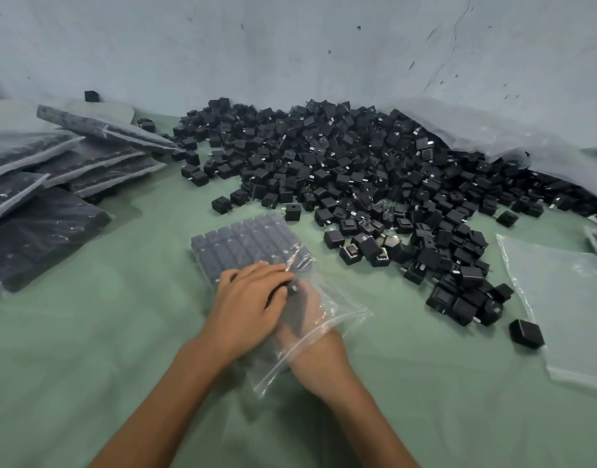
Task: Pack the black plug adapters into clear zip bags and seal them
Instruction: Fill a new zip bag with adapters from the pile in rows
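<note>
A clear zip bag (344,315) lies on the green cloth in front of me, its far part filled with neat rows of black plug adapters (243,244). My left hand (250,298) rests on top of the bag with its fingers lying over the plastic. My right hand (310,336) is inside the bag's open mouth up to the wrist and shows through the plastic. It holds a dark plug adapter (296,314) against the packed rows. A large heap of loose black plug adapters (358,163) spreads beyond the bag and to its right.
Several filled, sealed bags (54,163) are stacked at the left. Empty clear bags (567,298) lie flat at the right, and a single adapter (526,333) sits beside them. A pale plastic sheet (493,136) covers the heap's far right side.
</note>
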`<control>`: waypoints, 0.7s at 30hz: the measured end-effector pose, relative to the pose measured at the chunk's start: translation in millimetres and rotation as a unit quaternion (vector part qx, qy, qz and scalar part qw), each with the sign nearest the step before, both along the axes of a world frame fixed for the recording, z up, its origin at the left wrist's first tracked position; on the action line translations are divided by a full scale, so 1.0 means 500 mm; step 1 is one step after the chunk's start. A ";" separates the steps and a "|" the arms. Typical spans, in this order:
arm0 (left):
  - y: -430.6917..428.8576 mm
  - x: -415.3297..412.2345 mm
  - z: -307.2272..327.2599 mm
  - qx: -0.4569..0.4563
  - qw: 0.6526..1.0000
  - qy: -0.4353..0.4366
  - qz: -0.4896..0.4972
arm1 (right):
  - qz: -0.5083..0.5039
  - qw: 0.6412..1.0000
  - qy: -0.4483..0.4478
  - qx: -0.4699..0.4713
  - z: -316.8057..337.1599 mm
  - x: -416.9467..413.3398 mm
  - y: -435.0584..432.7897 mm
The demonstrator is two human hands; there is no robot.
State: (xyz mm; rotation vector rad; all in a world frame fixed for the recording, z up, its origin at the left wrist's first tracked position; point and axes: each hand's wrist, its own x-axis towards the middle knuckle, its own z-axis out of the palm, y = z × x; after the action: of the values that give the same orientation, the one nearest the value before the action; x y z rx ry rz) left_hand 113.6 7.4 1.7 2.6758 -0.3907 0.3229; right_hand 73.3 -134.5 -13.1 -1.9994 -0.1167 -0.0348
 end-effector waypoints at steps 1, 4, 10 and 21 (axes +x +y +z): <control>0.005 0.003 -0.002 0.008 1.000 -0.002 -0.004 | 0.007 1.000 -0.009 -0.009 0.001 0.002 0.004; 0.020 0.006 -0.010 0.030 0.999 0.003 -0.022 | 0.049 0.998 -0.004 0.040 0.020 0.006 0.005; 0.019 0.004 -0.015 0.017 1.000 0.012 -0.020 | 0.136 0.991 0.009 -0.003 0.034 -0.047 -0.072; 0.012 0.003 -0.017 -0.014 1.000 0.009 -0.008 | -0.316 0.895 0.022 -0.313 0.075 -0.034 -0.480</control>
State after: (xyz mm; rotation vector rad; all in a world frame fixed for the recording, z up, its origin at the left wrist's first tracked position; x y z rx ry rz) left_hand 115.1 13.4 -6.6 2.6442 -0.3993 0.2958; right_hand 56.3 -374.3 24.4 -2.5987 0.6334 -0.4144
